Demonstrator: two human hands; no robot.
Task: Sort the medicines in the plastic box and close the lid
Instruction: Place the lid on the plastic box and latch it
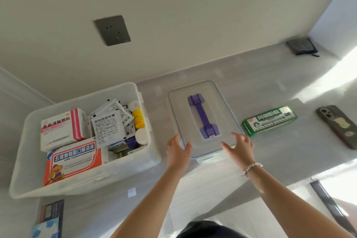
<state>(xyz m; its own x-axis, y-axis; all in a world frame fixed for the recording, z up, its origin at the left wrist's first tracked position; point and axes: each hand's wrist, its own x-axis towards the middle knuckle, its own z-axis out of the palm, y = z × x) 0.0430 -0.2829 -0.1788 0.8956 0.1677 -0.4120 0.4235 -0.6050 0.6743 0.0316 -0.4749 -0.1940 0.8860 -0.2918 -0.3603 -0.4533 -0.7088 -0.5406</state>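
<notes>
reaching forward, left hand and right hand touch lid edge.

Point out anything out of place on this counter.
The green medicine box lies outside the clear plastic box, right of the clear lid with purple handle. Inside, printed white sachets sit jumbled and tilted.

Two bare forearms, sleeveless as far as visible. Bare left hand, no ring or watch to be seen. Right hand likewise bare, fingers unadorned. Around the right wrist, a bracelet of small pale, silvery-white beads, strung in a single row. At the bottom edge, a dark garment, blackish, details too blurred to tell.
</notes>
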